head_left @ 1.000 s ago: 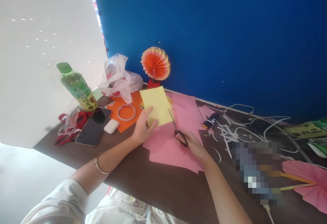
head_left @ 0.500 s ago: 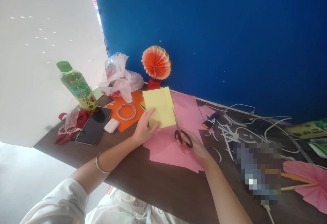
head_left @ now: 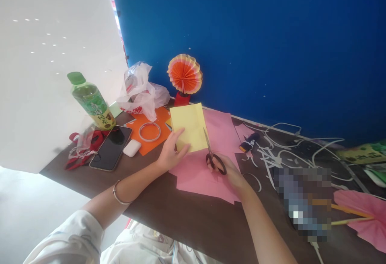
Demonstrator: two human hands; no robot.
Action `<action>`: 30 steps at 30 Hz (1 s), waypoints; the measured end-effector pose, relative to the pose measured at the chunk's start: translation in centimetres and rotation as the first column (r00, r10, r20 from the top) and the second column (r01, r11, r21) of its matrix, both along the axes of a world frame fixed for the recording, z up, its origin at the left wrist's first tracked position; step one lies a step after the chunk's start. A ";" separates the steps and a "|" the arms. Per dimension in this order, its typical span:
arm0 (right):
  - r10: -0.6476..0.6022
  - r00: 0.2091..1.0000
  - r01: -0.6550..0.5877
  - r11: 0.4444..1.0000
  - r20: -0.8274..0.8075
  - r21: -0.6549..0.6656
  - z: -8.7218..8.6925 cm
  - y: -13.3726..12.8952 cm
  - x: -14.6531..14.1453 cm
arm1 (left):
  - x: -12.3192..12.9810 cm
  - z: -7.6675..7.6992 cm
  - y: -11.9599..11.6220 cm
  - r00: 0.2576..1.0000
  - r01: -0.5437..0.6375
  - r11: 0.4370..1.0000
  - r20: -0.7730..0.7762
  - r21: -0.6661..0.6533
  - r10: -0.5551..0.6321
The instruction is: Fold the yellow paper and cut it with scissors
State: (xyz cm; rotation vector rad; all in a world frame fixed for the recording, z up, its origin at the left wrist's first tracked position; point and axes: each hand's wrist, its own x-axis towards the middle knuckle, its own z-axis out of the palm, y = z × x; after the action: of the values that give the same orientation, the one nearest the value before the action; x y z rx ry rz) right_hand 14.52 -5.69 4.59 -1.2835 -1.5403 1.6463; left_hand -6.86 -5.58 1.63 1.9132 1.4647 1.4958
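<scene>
- Yellow paper (head_left: 191,125): long axis points forward.
- Left hand (head_left: 171,151) grips its near-left corner.
- Right hand (head_left: 229,170) grips scissors (head_left: 210,151), blades along the paper's right edge.

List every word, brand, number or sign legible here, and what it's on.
Bottle: apparently "青梅"; the characters below are too blurred to be sure.
Bag: red print, crumpled, unreadable.
Dark item: pale marks, too small.
Pack at far right: marks too blurred.
Yellow paper, scissors: none visible.
</scene>
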 end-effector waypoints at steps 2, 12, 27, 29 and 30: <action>0.006 1.000 -0.006 1.000 0.002 0.009 0.0 0.0 0.0 | 0.0 0.1 0.0 1.000 -0.003 1.000 0.005 -0.010 0.003; -0.017 1.000 0.017 0.999 0.003 -0.031 0.0 0.1 -0.3 | 0.1 -0.1 -0.1 1.000 -0.011 1.000 0.005 0.001 0.011; -0.024 1.000 0.024 1.000 0.011 0.014 -0.1 0.2 -0.4 | 0.2 -0.2 -0.2 1.000 -0.021 1.000 0.015 -0.005 0.021; -0.036 0.999 0.036 0.999 0.006 0.003 -0.1 0.1 -0.4 | 0.1 0.0 -0.2 1.000 -0.017 1.000 0.018 0.009 0.017; -0.038 0.999 0.038 0.999 0.000 -0.003 -0.1 0.1 -0.4 | 0.1 0.0 -0.2 1.000 -0.017 1.000 0.016 0.016 0.017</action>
State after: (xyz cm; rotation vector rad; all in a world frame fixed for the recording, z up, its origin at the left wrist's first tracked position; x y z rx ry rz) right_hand 14.07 -5.61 4.46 -1.3066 -1.5050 1.6260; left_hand -6.73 -5.74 1.61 1.8982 1.4700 1.5316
